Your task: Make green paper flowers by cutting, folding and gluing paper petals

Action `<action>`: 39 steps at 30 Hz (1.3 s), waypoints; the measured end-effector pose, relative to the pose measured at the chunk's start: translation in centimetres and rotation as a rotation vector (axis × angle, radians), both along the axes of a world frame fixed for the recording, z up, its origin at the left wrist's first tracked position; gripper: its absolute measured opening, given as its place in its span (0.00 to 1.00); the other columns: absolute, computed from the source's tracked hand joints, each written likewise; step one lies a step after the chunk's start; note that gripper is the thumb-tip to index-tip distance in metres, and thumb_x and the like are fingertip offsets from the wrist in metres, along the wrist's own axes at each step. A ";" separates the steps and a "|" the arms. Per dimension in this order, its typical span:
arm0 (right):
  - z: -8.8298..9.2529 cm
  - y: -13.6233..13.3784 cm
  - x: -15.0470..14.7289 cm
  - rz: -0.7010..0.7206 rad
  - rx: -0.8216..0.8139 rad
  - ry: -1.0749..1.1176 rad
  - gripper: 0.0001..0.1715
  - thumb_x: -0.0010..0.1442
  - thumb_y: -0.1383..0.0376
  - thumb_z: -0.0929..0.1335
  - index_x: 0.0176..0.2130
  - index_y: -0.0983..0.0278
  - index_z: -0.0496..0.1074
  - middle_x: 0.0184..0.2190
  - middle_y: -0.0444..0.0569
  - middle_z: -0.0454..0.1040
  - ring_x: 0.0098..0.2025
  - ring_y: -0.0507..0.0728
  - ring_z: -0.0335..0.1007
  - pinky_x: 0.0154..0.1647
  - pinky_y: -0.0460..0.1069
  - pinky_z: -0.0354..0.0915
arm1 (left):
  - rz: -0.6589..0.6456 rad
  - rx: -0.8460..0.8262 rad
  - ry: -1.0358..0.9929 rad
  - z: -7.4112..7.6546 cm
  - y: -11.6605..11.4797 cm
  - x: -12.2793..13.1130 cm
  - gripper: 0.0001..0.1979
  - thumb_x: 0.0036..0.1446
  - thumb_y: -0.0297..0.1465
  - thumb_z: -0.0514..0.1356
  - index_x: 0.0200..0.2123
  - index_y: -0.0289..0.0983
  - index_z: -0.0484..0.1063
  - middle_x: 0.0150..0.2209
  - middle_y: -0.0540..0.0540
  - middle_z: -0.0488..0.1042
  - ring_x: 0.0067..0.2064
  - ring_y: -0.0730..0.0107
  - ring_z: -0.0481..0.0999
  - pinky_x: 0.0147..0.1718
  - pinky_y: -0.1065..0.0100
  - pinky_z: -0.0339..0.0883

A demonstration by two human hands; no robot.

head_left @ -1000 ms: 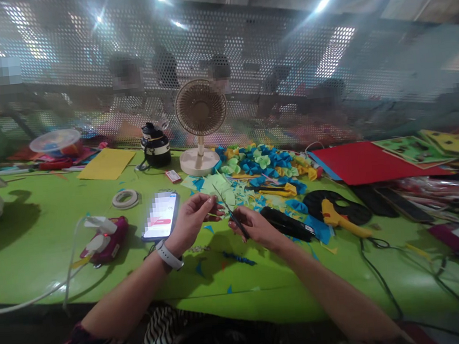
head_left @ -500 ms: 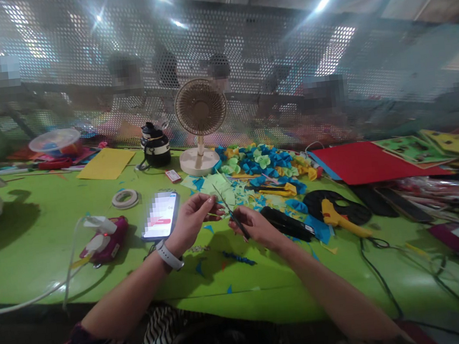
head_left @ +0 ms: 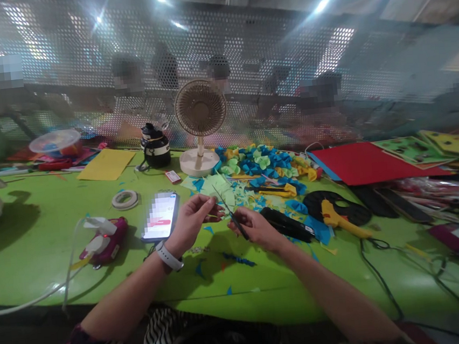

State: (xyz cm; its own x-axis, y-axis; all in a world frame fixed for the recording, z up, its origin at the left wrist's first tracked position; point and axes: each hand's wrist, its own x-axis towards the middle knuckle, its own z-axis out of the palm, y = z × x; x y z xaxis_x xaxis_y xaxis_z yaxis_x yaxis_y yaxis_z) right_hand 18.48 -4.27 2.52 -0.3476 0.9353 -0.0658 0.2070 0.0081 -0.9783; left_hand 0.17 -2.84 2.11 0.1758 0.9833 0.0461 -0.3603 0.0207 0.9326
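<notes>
Over the middle of the green table, my left hand [head_left: 195, 218] is closed in a pinch, thumb against fingertips. Whatever it pinches is too small to make out. My right hand [head_left: 257, 229], just across from it, grips slim dark scissors [head_left: 238, 224], their thin blades pointing up and away toward the left fingertips. Behind the hands lie a pale green paper sheet [head_left: 217, 185] and cut paper scraps [head_left: 252, 199]. A lit phone [head_left: 159, 216] is beside my left wrist. A black stapler-like object [head_left: 287, 225] rests right of my right hand. Below, a twisted blue strip [head_left: 239, 259] lies on the table.
A small fan [head_left: 200, 161] and a black jug-like bottle [head_left: 156, 149] stand at the back. Blue, green and yellow paper flowers [head_left: 263, 158] are heaped beside the fan. Rightward lie a yellow glue gun [head_left: 339, 219] and red sheets [head_left: 374, 162]; leftward, a tape roll [head_left: 125, 199] and a plugged power strip [head_left: 114, 242].
Both hands and the scissors are almost where they were, with only a very slight shift of the right hand. The digits on the phone screen have changed.
</notes>
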 end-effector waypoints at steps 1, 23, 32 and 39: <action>0.0 0.0 0.0 -0.005 0.001 -0.005 0.28 0.42 0.48 0.77 0.28 0.62 0.63 0.23 0.38 0.60 0.25 0.49 0.55 0.26 0.46 0.53 | -0.001 -0.002 -0.003 0.0 0.0 0.0 0.18 0.48 0.42 0.69 0.31 0.35 0.70 0.28 0.49 0.78 0.29 0.72 0.79 0.30 0.71 0.73; -0.3 0.2 0.3 -0.034 0.015 -0.109 0.30 0.42 0.44 0.75 0.27 0.62 0.61 0.23 0.39 0.63 0.25 0.50 0.60 0.26 0.47 0.57 | -0.013 -0.004 0.013 -0.5 0.7 -0.1 0.18 0.47 0.41 0.70 0.33 0.33 0.72 0.29 0.47 0.79 0.29 0.72 0.79 0.30 0.71 0.74; 0.2 0.2 0.5 -0.041 -0.010 -0.126 0.31 0.42 0.43 0.75 0.25 0.62 0.60 0.20 0.38 0.61 0.23 0.49 0.58 0.23 0.46 0.55 | 0.010 -0.019 0.042 -0.2 0.6 -0.4 0.18 0.48 0.42 0.69 0.33 0.34 0.71 0.30 0.48 0.78 0.30 0.71 0.80 0.26 0.74 0.72; 0.3 0.3 0.5 -0.003 -0.011 -0.112 0.31 0.42 0.43 0.75 0.26 0.62 0.61 0.20 0.38 0.61 0.23 0.49 0.58 0.24 0.46 0.54 | -0.038 0.030 0.105 -0.3 0.7 -0.4 0.18 0.48 0.43 0.68 0.33 0.34 0.72 0.28 0.47 0.78 0.30 0.71 0.79 0.29 0.71 0.74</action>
